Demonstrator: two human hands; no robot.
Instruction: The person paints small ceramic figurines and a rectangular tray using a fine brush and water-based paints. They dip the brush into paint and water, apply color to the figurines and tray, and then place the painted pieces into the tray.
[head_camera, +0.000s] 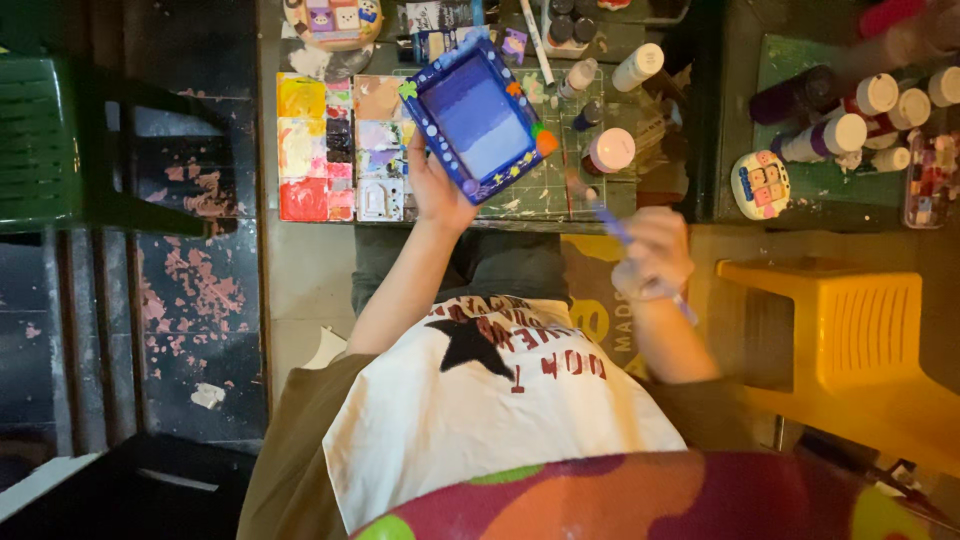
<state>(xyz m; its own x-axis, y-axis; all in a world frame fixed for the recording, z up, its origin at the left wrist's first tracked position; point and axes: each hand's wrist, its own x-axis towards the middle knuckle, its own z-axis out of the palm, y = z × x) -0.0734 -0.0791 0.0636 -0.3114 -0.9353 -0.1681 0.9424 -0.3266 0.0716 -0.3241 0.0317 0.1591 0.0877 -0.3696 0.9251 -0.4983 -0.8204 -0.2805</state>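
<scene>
My left hand (438, 190) holds up a blue painted frame (478, 117) with small coloured shapes and dots on its border, tilted above the green cutting mat (545, 190). My right hand (655, 255) grips a thin paintbrush (612, 225) with a bluish handle, its tip pointing up toward the mat, a little right of the frame. The right hand looks blurred. A paint palette (330, 150) with several coloured squares lies just left of the frame.
Several paint bottles (860, 110) stand at the right, and a few more (610, 150) by the mat. Small painted pieces (760, 185) (335, 20) lie on the table. A yellow stool (850, 330) is at right, a green chair (50, 140) at left.
</scene>
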